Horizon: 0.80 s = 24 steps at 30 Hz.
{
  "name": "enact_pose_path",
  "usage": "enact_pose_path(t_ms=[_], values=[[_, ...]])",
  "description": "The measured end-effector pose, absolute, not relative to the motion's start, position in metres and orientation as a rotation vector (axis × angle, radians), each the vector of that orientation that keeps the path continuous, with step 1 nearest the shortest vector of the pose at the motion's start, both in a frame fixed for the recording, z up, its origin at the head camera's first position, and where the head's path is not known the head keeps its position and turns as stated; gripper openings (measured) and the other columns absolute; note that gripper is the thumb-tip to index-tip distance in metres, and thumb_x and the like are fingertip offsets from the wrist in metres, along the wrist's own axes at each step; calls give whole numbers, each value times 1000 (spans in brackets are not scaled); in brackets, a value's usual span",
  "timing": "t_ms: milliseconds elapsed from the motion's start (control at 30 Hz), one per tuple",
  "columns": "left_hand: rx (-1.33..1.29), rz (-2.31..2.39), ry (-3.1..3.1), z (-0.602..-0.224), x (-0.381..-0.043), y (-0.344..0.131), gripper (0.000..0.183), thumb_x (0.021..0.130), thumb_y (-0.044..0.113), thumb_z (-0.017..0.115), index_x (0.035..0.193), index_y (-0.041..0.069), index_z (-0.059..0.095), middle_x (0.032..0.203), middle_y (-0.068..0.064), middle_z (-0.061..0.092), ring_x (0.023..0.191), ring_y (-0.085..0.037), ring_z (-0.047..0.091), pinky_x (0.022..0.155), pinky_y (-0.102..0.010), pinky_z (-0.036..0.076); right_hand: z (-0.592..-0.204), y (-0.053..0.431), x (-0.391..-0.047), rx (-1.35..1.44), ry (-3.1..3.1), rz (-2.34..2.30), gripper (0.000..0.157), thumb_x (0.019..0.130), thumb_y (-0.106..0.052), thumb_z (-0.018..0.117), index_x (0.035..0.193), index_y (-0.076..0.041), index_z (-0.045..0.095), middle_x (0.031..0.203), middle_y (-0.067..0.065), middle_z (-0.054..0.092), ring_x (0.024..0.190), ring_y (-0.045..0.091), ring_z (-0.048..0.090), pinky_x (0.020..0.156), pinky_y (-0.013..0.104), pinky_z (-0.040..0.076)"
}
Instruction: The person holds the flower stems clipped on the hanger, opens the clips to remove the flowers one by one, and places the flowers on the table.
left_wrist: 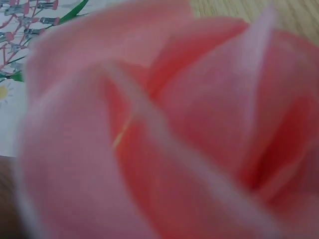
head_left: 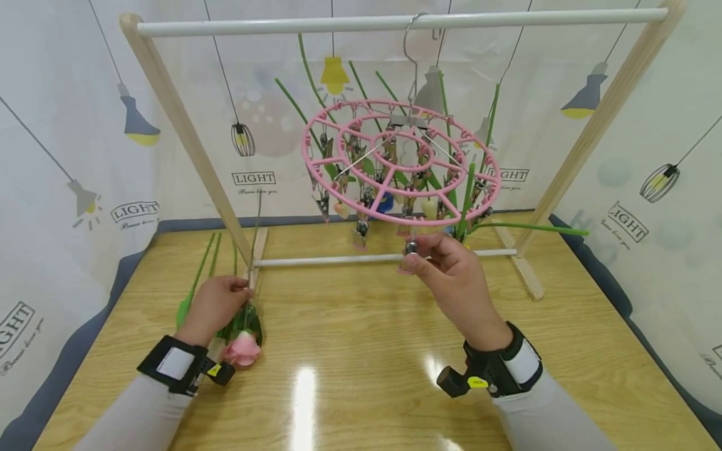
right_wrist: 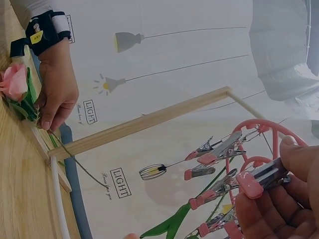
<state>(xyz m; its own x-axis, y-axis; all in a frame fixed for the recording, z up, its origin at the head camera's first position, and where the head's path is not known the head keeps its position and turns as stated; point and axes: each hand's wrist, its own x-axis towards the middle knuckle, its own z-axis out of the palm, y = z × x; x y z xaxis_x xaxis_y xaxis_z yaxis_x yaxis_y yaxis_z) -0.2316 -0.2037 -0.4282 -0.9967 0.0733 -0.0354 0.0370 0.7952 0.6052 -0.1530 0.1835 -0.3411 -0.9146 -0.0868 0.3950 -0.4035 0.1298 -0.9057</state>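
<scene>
My left hand (head_left: 216, 305) pinches the thin stem of a pink artificial rose (head_left: 242, 348) at the left of the table, the bloom hanging down toward me. In the left wrist view the rose's petals (left_wrist: 199, 94) fill most of the picture. My right hand (head_left: 461, 289) holds a metal clip with pink tips (right_wrist: 264, 177) between thumb and fingers. This clip hangs from the near edge of a round pink drying rack (head_left: 385, 186). Other clips on the rack hold several flowers head down, their green stems sticking up.
The rack's hook (head_left: 414, 56) hangs on the white bar (head_left: 271, 26) of a wooden-sided stand (head_left: 188, 131). More green stems (head_left: 203, 260) lie on the table (head_left: 350, 351) beyond and beside my left hand. A cloth printed with lamps stands behind.
</scene>
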Motion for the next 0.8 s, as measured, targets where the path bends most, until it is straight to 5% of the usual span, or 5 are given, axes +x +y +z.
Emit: enact_pose_path(t_ms=[233,800], values=[[172,857,2964,-429,-228,-203,32,89,22,60,107,-4,66,102,-21,68,77,-20,59,63,-37,53,-342,184,-154,494,-2161,1850,28,90,-22,61,114,-8,58,105,9,61,90,24,61,79,28,56],[204,714,3008,-432,-223,-202,20,85,18,64,91,0,69,84,-13,67,63,-17,52,52,-30,43,-341,180,-152,509,-2154,1849,28,87,-19,66,112,-10,61,100,7,62,90,24,61,78,26,56]])
